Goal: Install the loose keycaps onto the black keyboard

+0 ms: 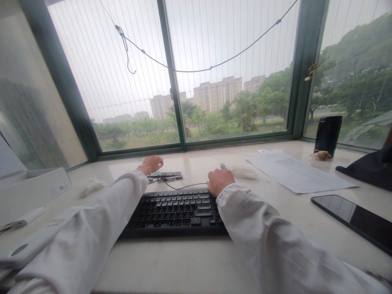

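Observation:
A black keyboard (177,212) lies in front of me on the white counter. Its upper rows hold keycaps, while many sockets in the lower rows are bare. Behind it, several loose dark keycaps (167,176) sit in rows, with a thin black cable (180,188) running past them. My left hand (150,164) is over the far left of these keycaps, its fingers bent together; whatever is between them is hidden. My right hand (219,181) is closed at the keyboard's back right edge. A small grey piece (223,166) shows just beyond its fingers; I cannot make out its kind.
A clear plastic bag (244,172) and printed paper sheets (294,171) lie to the right. Further right are a phone (352,216) and a black cylinder (328,136). An open white box (33,183) and crumpled plastic (92,186) are at left. The window (183,145) bounds the counter.

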Demonstrator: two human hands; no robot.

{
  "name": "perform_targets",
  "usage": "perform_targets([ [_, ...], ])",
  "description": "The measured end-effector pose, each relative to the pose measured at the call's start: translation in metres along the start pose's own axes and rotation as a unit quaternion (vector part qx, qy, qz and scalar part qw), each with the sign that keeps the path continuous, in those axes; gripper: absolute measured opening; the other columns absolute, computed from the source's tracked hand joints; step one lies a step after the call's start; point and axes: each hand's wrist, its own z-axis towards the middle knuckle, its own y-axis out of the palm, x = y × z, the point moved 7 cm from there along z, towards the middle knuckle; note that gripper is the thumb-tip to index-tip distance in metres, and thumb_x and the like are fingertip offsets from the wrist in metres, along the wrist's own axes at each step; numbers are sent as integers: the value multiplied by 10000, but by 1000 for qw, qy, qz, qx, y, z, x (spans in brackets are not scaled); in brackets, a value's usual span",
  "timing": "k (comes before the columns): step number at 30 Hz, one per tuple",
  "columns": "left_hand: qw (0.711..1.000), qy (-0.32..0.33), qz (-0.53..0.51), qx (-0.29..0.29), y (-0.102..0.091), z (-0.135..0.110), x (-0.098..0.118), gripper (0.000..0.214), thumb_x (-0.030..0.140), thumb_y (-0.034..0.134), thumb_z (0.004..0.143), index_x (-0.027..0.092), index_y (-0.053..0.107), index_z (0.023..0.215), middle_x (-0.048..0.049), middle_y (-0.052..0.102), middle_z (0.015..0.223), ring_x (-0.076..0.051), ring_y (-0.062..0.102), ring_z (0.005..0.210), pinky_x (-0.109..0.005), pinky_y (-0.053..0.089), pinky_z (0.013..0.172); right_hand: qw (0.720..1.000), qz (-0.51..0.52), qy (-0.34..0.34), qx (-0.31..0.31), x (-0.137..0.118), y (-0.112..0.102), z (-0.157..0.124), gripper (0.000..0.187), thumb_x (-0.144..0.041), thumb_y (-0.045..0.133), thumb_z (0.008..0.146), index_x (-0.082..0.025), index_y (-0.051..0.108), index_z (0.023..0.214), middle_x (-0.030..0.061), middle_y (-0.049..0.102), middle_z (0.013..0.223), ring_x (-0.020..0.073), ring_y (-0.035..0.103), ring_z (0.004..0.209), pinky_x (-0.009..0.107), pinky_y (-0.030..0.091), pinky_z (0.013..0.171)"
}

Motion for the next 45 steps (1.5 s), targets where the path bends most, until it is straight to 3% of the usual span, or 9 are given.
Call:
perform_targets([
  [7,998,-42,-32,42,-41,-30,-11,296,444,586,740,226,660,926,-41,707,946,-204,646,846,-270,464,720,1000,-8,-15,23,-2,3,1,328,-325,479,839,-139,701,994,174,689,998,280,650,899,379,469,726],
  [9,993,-9,-100,67,-58,-46,-3,260,427,642,704,214,656,853,-20,712,916,-183,649,821,-252,465,715,999,-8,-22,33,-4,4,1,332,-325,473,838,-138,703,988,177,692,977,289,651,900,382,465,720],
  [12,975,73,-189,89,-80,-77,17,261,403,661,722,222,652,909,15,719,873,-148,651,760,-249,466,730,999,-9,-28,38,-7,4,0,331,-327,459,844,-141,707,960,171,696,943,289,654,893,373,456,711],
  [16,946,131,-259,142,-100,-118,36,255,405,669,752,197,677,899,-15,717,918,-112,622,664,-232,462,667,998,-15,-36,47,-12,0,-3,330,-345,439,862,-159,703,928,151,700,921,280,659,873,356,440,700],
  [23,909,193,-348,126,-97,-150,48,286,438,701,736,185,722,870,-27,721,869,-60,521,533,-192,423,539,996,-17,-68,57,-36,-7,-13,361,-437,395,909,-240,695,951,114,709,870,251,663,804,334,401,681],
  [31,877,255,-397,92,-91,-157,46,308,422,756,670,174,715,847,-36,719,834,-104,622,686,-205,441,596,992,-25,-97,75,-63,-7,-19,404,-502,355,915,-279,685,982,77,710,743,233,661,706,296,327,576],
  [34,866,276,-414,52,-81,-157,44,280,377,756,680,177,717,872,-37,721,862,-113,635,722,-211,452,615,991,-34,-97,88,-63,-8,-19,417,-505,334,919,-289,683,993,55,701,713,219,658,691,283,288,552],
  [39,848,300,-432,-69,-65,-159,49,292,381,748,685,191,732,906,-44,724,916,-147,657,805,-237,480,686,990,2,-96,107,-69,-17,-22,385,-507,354,913,-319,678,1004,-4,682,661,167,621,607,259,259,547],
  [45,845,308,-421,-116,-63,-163,53,315,439,748,668,224,741,898,-11,731,883,-146,652,829,-252,471,775,977,41,-173,117,-121,-27,-21,400,-505,339,921,-312,683,981,-19,670,628,149,616,614,261,255,560],
])
